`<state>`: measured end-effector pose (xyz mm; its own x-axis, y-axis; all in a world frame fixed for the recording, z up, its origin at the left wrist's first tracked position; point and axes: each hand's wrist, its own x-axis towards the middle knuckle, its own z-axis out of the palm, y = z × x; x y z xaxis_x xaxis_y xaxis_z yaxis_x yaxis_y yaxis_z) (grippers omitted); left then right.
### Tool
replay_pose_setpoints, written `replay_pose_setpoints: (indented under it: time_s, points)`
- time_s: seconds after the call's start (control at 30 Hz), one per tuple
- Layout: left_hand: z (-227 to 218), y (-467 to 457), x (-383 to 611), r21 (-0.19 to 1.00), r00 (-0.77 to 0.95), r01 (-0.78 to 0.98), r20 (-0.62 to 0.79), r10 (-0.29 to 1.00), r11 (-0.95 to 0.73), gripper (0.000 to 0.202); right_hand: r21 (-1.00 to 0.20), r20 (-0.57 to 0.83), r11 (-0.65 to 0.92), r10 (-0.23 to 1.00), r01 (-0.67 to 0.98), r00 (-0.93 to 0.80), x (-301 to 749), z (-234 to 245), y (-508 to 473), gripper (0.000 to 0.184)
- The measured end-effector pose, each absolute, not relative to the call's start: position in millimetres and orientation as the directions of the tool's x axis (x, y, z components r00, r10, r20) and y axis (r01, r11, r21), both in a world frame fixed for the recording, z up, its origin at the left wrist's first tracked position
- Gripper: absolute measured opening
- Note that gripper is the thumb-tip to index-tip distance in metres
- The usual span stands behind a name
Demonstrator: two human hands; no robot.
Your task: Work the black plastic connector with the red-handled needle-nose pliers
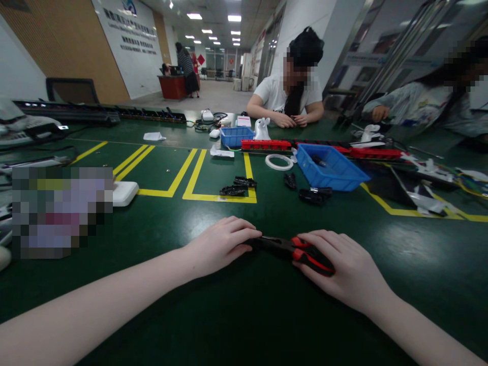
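A pair of pliers [293,250] with red and black handles lies low on the green table, between my two hands. My right hand [343,269] is curled around the red and black handles. My left hand [221,244] rests knuckles-up on the table, its fingers bent, fingertips touching the dark jaw end of the pliers. What lies under those fingertips is hidden. Several small black plastic parts [238,187] lie further out, beyond both hands, on the yellow floor-tape lines.
A blue bin [330,166] stands ahead right, a smaller blue bin [236,136] behind it. Red strips [267,145], a white tape ring [279,161] and a white pad [124,193] lie around. Two people sit across the table; equipment lines the left edge.
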<state>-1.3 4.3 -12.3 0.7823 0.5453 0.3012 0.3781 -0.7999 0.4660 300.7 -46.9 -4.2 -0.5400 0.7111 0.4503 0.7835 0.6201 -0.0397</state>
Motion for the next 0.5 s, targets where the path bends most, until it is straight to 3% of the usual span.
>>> replay_pose_setpoints:
  time_s: [0.5]
  points:
    - [-8.3, 2.5, -1.0, 0.532, 0.772, 0.372, 0.278, 0.571, -0.761, 0.039, 0.065, 0.506, 0.636, 0.643, 0.769, -0.575, 303.3, -3.5, -45.5, 0.032]
